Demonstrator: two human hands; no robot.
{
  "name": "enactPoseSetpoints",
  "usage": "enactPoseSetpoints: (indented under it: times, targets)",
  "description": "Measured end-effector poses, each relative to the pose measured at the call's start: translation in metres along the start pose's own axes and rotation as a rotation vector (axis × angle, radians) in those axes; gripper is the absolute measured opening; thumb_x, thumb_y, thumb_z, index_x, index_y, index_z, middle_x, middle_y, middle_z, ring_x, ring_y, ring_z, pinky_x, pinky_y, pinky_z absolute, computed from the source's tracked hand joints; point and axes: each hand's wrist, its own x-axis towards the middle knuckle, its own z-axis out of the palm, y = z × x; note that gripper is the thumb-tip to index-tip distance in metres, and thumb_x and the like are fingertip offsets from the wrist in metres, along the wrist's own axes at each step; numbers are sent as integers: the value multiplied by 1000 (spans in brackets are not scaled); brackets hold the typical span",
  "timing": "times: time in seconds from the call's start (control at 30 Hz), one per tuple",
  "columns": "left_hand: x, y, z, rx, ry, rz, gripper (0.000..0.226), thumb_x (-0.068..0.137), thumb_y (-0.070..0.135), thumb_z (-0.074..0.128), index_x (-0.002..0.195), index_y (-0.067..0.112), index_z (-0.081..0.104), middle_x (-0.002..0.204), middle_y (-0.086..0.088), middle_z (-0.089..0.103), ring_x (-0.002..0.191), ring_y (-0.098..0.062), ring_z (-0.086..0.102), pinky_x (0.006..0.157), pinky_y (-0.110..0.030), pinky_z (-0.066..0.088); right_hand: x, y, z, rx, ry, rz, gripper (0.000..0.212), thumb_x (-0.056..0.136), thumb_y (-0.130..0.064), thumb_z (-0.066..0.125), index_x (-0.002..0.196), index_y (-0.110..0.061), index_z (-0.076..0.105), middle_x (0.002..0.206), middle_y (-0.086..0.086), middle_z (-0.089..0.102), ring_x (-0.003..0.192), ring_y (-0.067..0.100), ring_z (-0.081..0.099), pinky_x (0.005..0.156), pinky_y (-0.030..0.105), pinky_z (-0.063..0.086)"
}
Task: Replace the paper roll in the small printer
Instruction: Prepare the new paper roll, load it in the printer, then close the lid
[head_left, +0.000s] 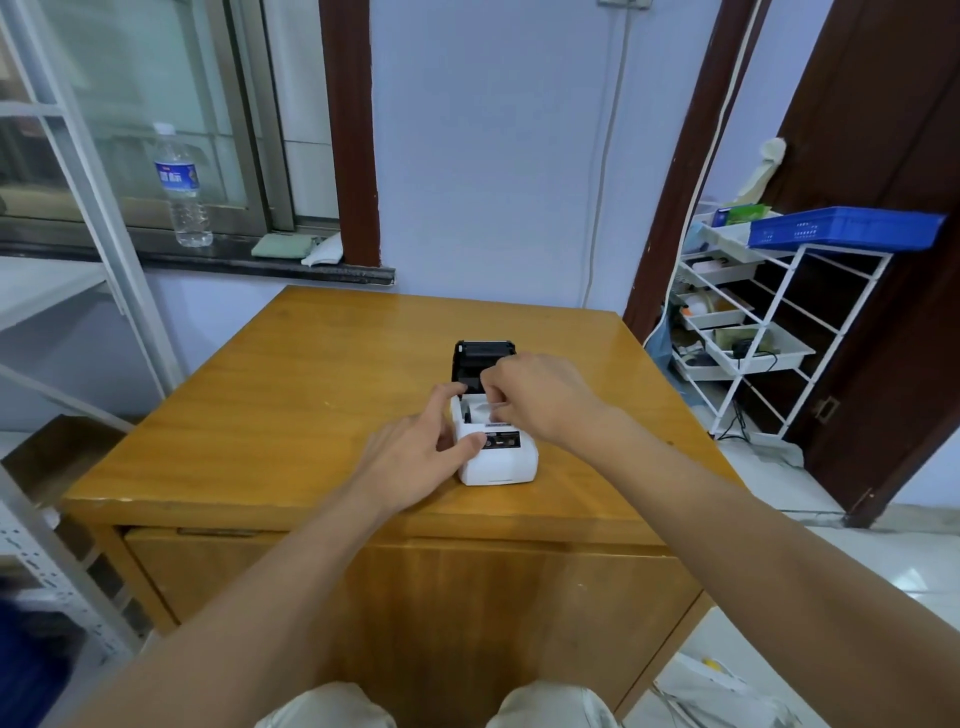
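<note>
A small white printer (500, 464) sits near the middle of the wooden table (291, 415), its black lid (478, 358) swung open toward the far side. My left hand (415, 457) grips the printer's left side, thumb on its top panel, index finger stretched along the open bay. My right hand (535, 397) is curled over the open paper bay, fingertips pinched inside it on something white. Whether that is the paper roll I cannot tell; the hand hides most of the bay.
A water bottle (182, 187) and folded cloths (298, 247) rest on the window sill at the back left. A white wire rack (769, 332) with trays and a blue basket (841, 226) stands to the right. Metal shelving (78, 260) is on the left.
</note>
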Motion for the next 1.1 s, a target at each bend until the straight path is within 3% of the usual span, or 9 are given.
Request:
enactPoseSetpoints:
  times: [0.13, 0.23, 0.37, 0.47, 0.57, 0.73, 0.83, 0.97, 1.1]
  targets:
    - [-1, 0, -1, -26, 1, -6, 65, 97, 64, 50, 153, 39, 27, 85, 8, 64, 69, -13, 66, 59, -37, 51, -15, -1, -4, -13, 38, -30, 17, 100, -27, 59, 83, -25, 58, 92, -4, 65, 87, 23, 63, 66, 38, 51]
    - [0, 0, 0, -43, 1, -3, 66, 96, 66, 50, 152, 41, 26, 84, 4, 66, 68, -15, 66, 59, -39, 53, -32, 1, -9, -83, 74, -129, 23, 107, -28, 50, 100, -20, 70, 103, -2, 64, 93, 21, 62, 68, 39, 52]
    - [1, -4, 3, -35, 7, 7, 65, 95, 69, 45, 151, 43, 25, 78, 5, 64, 64, -15, 64, 54, -38, 48, -54, 4, 0, -236, 119, -221, 27, 106, -25, 47, 109, -21, 73, 105, -2, 61, 82, 22, 62, 59, 37, 50]
    - [0, -2, 2, 0, 16, 13, 59, 99, 66, 39, 151, 43, 25, 79, 7, 64, 63, -14, 62, 52, -34, 43, -66, 4, 13, -292, 135, -221, 23, 102, -24, 51, 104, -22, 74, 101, -4, 58, 74, 24, 65, 50, 36, 52]
    - [-1, 0, -1, 5, 9, -7, 54, 101, 63, 31, 152, 44, 26, 85, 8, 69, 70, -17, 64, 61, -35, 48, -77, 2, 17, -284, 189, -234, 13, 96, -28, 61, 97, -22, 72, 99, -4, 59, 75, 18, 62, 40, 32, 47]
    - [-4, 5, 1, 111, -1, 10, 74, 94, 78, 29, 158, 43, 17, 82, 10, 64, 64, -9, 59, 52, -32, 39, -89, 0, 21, -281, 185, -203, 19, 99, -32, 59, 109, -23, 72, 106, -5, 59, 84, 12, 60, 40, 30, 45]
    - [-2, 2, 2, 99, 2, -5, 83, 89, 82, 31, 159, 40, 16, 83, 8, 67, 66, -12, 63, 55, -33, 48, -89, -6, 9, -129, 183, -135, 34, 105, -35, 49, 132, -27, 66, 120, -6, 61, 97, 13, 64, 50, 31, 50]
    - [-1, 0, 2, 57, 3, -44, 93, 87, 82, 40, 160, 30, 15, 85, 7, 69, 68, -13, 67, 59, -37, 54, -67, -3, -10, 99, 301, 42, 59, 105, -29, 51, 161, -27, 35, 150, -4, 53, 110, 19, 67, 61, 32, 45]
    - [1, 1, 1, 39, -6, -86, 101, 87, 80, 47, 164, 25, 10, 90, 8, 69, 74, -13, 68, 61, -34, 53, -24, 6, -19, 221, 230, 160, 70, 104, -22, 50, 167, -22, 20, 169, -1, 34, 148, 21, 42, 93, 40, 52]
